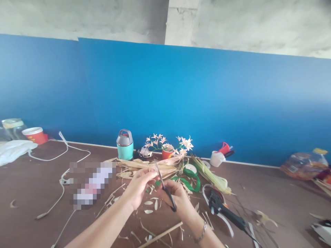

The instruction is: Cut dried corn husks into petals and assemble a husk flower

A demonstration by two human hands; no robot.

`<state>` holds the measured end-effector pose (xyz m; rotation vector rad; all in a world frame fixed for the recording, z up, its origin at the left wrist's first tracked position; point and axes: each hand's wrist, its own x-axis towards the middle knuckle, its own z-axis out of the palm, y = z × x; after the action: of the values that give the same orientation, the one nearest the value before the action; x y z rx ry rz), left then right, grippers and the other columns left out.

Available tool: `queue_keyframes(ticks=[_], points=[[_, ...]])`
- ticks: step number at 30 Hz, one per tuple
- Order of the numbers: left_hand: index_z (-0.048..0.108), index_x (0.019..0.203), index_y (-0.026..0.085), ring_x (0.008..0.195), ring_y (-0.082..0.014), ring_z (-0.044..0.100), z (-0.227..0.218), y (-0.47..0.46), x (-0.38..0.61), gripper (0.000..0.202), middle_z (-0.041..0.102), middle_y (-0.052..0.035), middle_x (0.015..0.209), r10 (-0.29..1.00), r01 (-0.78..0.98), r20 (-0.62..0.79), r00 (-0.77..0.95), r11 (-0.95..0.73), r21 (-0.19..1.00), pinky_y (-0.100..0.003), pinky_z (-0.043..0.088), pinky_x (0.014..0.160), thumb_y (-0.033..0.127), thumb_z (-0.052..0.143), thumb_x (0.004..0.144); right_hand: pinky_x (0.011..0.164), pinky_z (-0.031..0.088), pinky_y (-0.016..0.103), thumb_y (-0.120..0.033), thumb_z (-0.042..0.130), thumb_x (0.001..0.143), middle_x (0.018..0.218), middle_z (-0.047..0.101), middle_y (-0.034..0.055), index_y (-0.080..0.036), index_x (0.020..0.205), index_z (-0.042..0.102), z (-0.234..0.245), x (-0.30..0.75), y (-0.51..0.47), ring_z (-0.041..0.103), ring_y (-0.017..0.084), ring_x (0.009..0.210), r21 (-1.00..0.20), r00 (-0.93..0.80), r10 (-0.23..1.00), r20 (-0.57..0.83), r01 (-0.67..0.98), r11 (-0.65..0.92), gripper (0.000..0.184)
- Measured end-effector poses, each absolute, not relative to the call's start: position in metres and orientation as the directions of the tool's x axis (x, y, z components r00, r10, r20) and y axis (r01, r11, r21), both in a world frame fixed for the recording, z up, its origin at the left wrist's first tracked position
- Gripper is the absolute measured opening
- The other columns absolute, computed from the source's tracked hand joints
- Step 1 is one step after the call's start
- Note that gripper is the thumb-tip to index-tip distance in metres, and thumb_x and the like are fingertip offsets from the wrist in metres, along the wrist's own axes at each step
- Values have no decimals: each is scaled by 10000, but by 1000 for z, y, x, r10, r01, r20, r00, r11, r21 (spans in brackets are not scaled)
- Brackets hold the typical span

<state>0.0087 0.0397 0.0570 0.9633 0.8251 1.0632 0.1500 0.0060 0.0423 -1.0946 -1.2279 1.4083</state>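
My right hand [178, 199] grips a pair of black-handled scissors [163, 184], blades pointing up and away. My left hand [139, 186] is closed in a pinch just left of the blades, holding a small pale piece of dried husk at its fingertips. Small cut petal-shaped pieces [151, 205] lie on the brown table [38, 186] below both hands. Dried corn husks [144, 165] are piled just beyond my hands.
A teal and grey jar [124, 144], an orange cup holding husk flowers [167, 146], green ribbon [191, 179], a black glue gun [224, 210], white cables [62, 172], a red cup [34, 135], a white cup [217, 157], a plastic bag [302, 165]. Blue wall behind.
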Motion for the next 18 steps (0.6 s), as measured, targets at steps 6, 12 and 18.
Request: queue_keyframes(ticks=[6,12,18], points=[[609,595,167,687,-162,586,56,43,6,136,647,-25,660,952,-317,-108,288,201,927,-271,424,705,276,673,646,354,204,158,-389,804,538,443,437,-73,-143,636,608,41,152,7,293,35,390,-994,-164,985,-49,-92,-65,329],[626,603,163,712,-167,596,57,46,2,104,661,-35,684,940,-297,-112,321,212,931,-265,428,718,249,665,645,359,204,159,-379,816,511,444,443,-73,-139,641,614,39,154,8,288,33,396,-996,-172,983,-64,-51,-74,339],[553,545,171,697,-160,580,64,50,-3,151,636,-19,674,918,-264,-104,383,217,940,-246,417,672,240,664,620,341,197,160,-379,801,533,421,433,-85,-150,657,596,38,159,11,278,31,369,-997,-164,984,-72,-23,-77,331]])
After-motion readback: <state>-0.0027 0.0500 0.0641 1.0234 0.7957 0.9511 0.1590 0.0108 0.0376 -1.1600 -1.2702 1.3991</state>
